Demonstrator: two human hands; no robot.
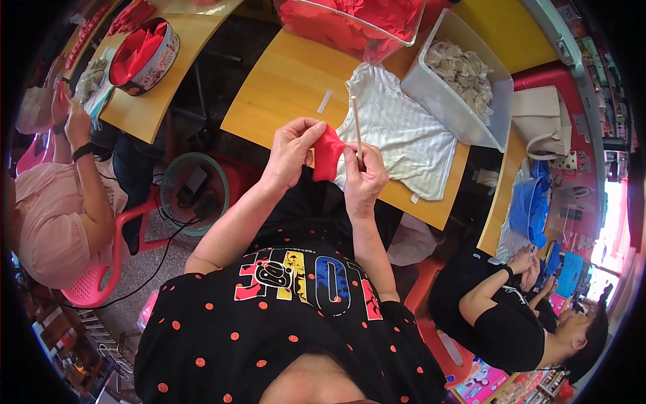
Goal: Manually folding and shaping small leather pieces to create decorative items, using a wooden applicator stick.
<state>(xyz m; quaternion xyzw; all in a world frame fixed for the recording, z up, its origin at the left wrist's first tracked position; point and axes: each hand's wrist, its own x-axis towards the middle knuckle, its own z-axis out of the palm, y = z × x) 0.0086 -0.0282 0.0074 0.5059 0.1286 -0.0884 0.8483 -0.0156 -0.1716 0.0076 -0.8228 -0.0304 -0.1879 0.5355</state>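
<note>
Cloth piece (pixel 327 156) between two hands, its work apparently unfinished

The red piece is held up just beyond the near edge of the bench (pixel 269 87). The person's left hand (pixel 289 153) pinches one side between thumb and fingers; the right hand (pixel 365 178) is closed around a thin stick (pixel 356 124), its fingertips at the piece's other side.

A white cloth (pixel 404 131) spreads from the bench's far edge to its near right corner, and a small pale strip (pixel 325 101) lies left of it. At the far edge, a clear bin (pixel 367 50) holds many red pieces; toward the far right corner, a translucent bin (pixel 444 111) holds beige ones.

This piece seems partway through handling; whether the binned pieces are finished or waiting cannot be told.
</note>
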